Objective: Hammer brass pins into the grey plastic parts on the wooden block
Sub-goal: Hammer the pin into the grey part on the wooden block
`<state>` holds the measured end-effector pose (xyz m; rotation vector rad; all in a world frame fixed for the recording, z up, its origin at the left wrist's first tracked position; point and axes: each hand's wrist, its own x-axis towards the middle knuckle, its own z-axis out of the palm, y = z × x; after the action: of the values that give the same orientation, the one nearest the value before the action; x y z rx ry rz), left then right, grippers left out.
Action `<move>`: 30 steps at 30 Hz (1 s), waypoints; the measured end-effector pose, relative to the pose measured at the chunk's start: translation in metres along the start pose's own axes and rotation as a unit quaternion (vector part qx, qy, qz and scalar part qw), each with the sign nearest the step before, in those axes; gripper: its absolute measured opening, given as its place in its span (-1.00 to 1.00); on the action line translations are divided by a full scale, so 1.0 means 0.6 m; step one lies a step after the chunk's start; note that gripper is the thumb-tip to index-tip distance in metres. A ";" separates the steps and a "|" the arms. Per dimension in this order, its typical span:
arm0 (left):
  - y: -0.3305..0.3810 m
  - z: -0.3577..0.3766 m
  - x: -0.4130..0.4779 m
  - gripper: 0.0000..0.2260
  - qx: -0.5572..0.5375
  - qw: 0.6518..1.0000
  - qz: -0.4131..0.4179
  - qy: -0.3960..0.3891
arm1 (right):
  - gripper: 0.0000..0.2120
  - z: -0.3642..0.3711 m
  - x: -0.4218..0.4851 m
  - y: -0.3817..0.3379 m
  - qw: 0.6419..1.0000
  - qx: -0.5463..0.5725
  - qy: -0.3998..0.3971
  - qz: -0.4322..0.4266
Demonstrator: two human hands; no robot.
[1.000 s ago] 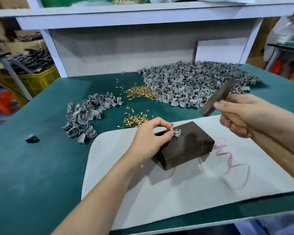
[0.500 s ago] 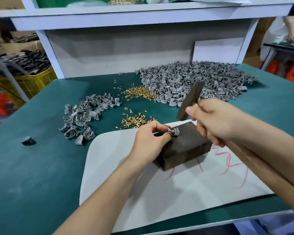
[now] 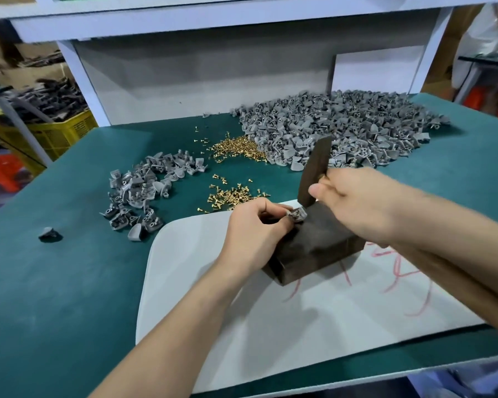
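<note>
Green covering spreads over the bench point(image 3: 55, 297), with a white shelf frame point(image 3: 78, 70) standing at its back and a yellow crate point(image 3: 64, 133) off to the left beyond it. On the near half lies a white mat point(image 3: 242, 326) marked with red scribbles, and on that mat sits the dark wooden block point(image 3: 319, 248). The left hand point(image 3: 253, 234) pinches a grey plastic part point(image 3: 298, 216) between thumb and fingertips at the block's far left corner. The right hand point(image 3: 357, 205) is wrapped around the handle of a hammer point(image 3: 314, 170), whose dark head stands nearly upright with its lower end just above the part; whether they touch cannot be told. Behind, a large heap of grey parts point(image 3: 342, 124) fills the far right, loose brass pins point(image 3: 239, 149) lie beside it, and a smaller heap of parts point(image 3: 144, 191) sits to the left.
</note>
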<state>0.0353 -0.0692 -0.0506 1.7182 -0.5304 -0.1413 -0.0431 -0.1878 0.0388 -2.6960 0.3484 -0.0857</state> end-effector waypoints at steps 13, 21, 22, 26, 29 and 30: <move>0.004 0.000 0.000 -0.80 0.004 1.000 0.001 0.002 | -0.63 -0.002 0.005 -0.002 1.000 -0.027 -0.003 0.000; 0.004 0.003 -0.007 -0.84 0.030 0.997 0.068 0.029 | -0.66 -0.012 0.037 0.037 0.966 0.246 -0.021 0.076; 0.005 0.005 -0.008 -0.86 0.057 0.992 0.104 0.042 | -0.68 -0.011 0.039 0.041 0.951 0.295 -0.021 0.087; 0.007 0.004 -0.011 -0.87 0.107 0.972 0.199 0.058 | -0.69 0.013 0.042 0.060 0.901 0.420 -0.070 0.084; 0.010 0.003 -0.010 -0.85 0.118 0.962 0.235 0.075 | -0.64 0.020 0.042 0.067 0.888 0.448 -0.085 0.054; 0.011 0.003 -0.010 -0.85 0.120 0.961 0.240 0.074 | -0.65 0.023 0.042 0.069 0.887 0.452 -0.084 0.043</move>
<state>0.0273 -0.0693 -0.0460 1.7648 -0.8624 0.4099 -0.0268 -0.2252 0.0094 -1.7410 0.2782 0.0138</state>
